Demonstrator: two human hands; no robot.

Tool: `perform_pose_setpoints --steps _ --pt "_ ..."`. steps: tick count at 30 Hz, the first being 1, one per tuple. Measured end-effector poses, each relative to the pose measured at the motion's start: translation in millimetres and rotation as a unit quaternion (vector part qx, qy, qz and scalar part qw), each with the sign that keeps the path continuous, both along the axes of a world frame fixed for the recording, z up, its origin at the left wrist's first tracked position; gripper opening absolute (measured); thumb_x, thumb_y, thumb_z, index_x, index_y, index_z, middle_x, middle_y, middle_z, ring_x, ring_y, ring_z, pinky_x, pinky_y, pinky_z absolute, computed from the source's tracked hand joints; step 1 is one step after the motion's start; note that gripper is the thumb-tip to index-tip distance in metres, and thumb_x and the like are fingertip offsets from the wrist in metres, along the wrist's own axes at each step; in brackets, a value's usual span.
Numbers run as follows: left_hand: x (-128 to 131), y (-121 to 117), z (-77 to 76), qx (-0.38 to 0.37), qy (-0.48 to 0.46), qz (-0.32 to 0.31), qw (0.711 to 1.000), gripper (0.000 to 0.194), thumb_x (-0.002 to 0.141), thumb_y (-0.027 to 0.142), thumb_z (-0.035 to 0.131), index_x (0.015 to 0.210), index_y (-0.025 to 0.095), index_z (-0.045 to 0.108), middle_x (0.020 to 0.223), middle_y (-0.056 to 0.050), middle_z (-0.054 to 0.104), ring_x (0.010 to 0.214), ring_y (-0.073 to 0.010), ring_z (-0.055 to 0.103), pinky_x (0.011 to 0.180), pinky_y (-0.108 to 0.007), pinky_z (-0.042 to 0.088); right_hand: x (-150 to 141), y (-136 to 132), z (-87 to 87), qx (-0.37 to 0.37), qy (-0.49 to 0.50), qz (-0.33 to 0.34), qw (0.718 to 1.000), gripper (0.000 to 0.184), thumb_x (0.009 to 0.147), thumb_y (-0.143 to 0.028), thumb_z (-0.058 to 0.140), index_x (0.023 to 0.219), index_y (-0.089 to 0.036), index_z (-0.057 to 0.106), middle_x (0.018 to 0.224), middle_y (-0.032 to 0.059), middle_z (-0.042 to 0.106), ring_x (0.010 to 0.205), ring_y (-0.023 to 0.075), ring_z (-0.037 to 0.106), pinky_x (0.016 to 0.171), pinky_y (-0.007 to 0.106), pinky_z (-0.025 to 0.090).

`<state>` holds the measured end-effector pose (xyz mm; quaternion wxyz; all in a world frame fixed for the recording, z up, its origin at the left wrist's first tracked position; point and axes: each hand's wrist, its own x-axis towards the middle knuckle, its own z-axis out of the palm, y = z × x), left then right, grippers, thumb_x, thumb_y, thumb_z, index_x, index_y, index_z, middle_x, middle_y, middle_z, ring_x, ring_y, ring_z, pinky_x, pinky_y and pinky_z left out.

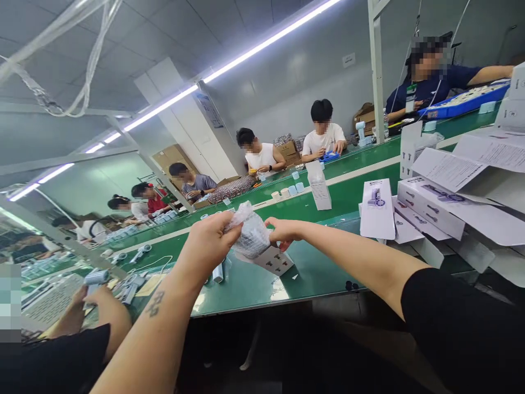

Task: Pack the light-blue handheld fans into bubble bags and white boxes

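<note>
Running beneath, green workbench (324, 265) is carrying white box (279, 261) by the near edge; bubble-wrapped bundle (252, 235) is overlapping box's left end, left hand (209, 236) pinching its top-left, right hand (287, 231) half-curling alongside, grip unclear

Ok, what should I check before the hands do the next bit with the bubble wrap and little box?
1. Left hand gripping the bubble wrap: ok, fingers and thumb pinch one end.
2. Box near the wrap, over the green bench: ok.
3. Wrap fully inside the box: not ok, a big bunch shows outside.
4. Right hand holding the box firmly: cannot tell, its fingertips are partly hidden.
5. Thing inside the wrap undamaged: cannot tell, the wrap blurs it.
6. Neighbour's hands away from the box: ok, they're off to the left.
</note>
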<state>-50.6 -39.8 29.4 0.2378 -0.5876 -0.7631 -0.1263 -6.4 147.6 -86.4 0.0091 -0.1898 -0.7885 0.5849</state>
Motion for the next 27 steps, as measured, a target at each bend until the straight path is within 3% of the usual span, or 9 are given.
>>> perform_pose_setpoints --steps 5,10,13,16,19,22,25,27 --pt "-11 24 19.0 -0.176 0.001 -0.013 0.984 0.022 0.079 0.039 0.045 0.066 0.021 0.05 0.067 -0.001 0.055 0.067 -0.0165 0.049 0.061 -0.026 0.035 1 7 -12.6 -0.098 0.062 0.03 0.993 0.03 0.068 -0.02 0.06 0.098 -0.023 0.055 0.07 -0.0033 0.058 0.043 0.0065 0.051 0.049 0.024 0.053" --pt "-31 53 44.8 -0.318 -0.14 0.026 0.937 0.025 0.069 0.043 0.056 0.082 0.023 0.062 0.081 0.001 0.066 0.076 -0.0178 0.058 0.068 -0.025 0.042 13 19 -24.7 -0.177 0.053 0.031 0.982 0.036 0.07 -0.018 0.057 0.104 -0.024 0.045 0.078 -0.0026 0.058 0.049 0.008 0.058 0.061 0.031 0.058" --pt "-40 73 58.4 -0.375 -0.138 0.046 0.915 0.023 0.064 0.037 0.059 0.082 0.023 0.065 0.085 0.002 0.069 0.083 -0.0196 0.061 0.071 -0.025 0.044 17 21 -33.4 -0.214 0.061 0.037 0.974 0.035 0.072 -0.018 0.057 0.104 -0.024 0.044 0.079 -0.0029 0.057 0.052 0.0075 0.058 0.064 0.031 0.058" --pt "-42 91 59.9 -0.404 -0.103 0.074 0.906 0.019 0.062 0.028 0.058 0.078 0.023 0.066 0.081 0.002 0.07 0.081 -0.0192 0.062 0.07 -0.025 0.043 20 22 -43.9 -0.271 0.097 0.052 0.956 0.036 0.073 -0.023 0.061 0.106 -0.026 0.046 0.083 -0.0042 0.057 0.052 0.0051 0.056 0.068 0.032 0.058" --pt "-39 104 46.8 -0.421 -0.06 0.072 0.902 0.014 0.06 0.023 0.058 0.071 0.024 0.065 0.074 0.002 0.069 0.076 -0.0184 0.061 0.067 -0.025 0.042 25 23 -53.9 -0.294 0.125 0.109 0.941 0.044 0.072 -0.034 0.066 0.111 -0.027 0.047 0.092 -0.0025 0.058 0.062 0.0069 0.058 0.074 0.033 0.055" --pt "-32 109 27.3 -0.423 -0.004 0.059 0.904 0.006 0.063 0.023 0.058 0.066 0.023 0.063 0.068 0.0 0.065 0.07 -0.0187 0.059 0.063 -0.026 0.041 30 19 -60.6 -0.166 0.155 0.137 0.964 0.078 0.059 -0.042 0.078 0.126 -0.029 0.04 0.11 0.0019 0.055 0.093 0.0164 0.059 0.087 0.037 0.049" --pt "-24 107 15.6 -0.398 0.013 0.056 0.916 0.009 0.07 0.026 0.057 0.075 0.022 0.063 0.078 -0.003 0.066 0.076 -0.0198 0.06 0.066 -0.027 0.042 30 6 -63.8 0.066 0.164 0.023 0.984 0.109 0.044 -0.049 0.084 0.136 -0.028 0.03 0.118 0.0089 0.05 0.116 0.0303 0.044 0.096 0.047 0.038" --pt "-19 102 13.7 -0.362 0.036 0.065 0.929 0.02 0.072 0.03 0.059 0.09 0.021 0.063 0.095 -0.006 0.066 0.088 -0.0224 0.06 0.071 -0.028 0.044 27 -5 -65.6 0.169 0.15 -0.061 0.972 0.105 0.046 -0.054 0.081 0.134 -0.023 0.032 0.114 0.0123 0.05 0.115 0.0355 0.042 0.092 0.05 0.037"
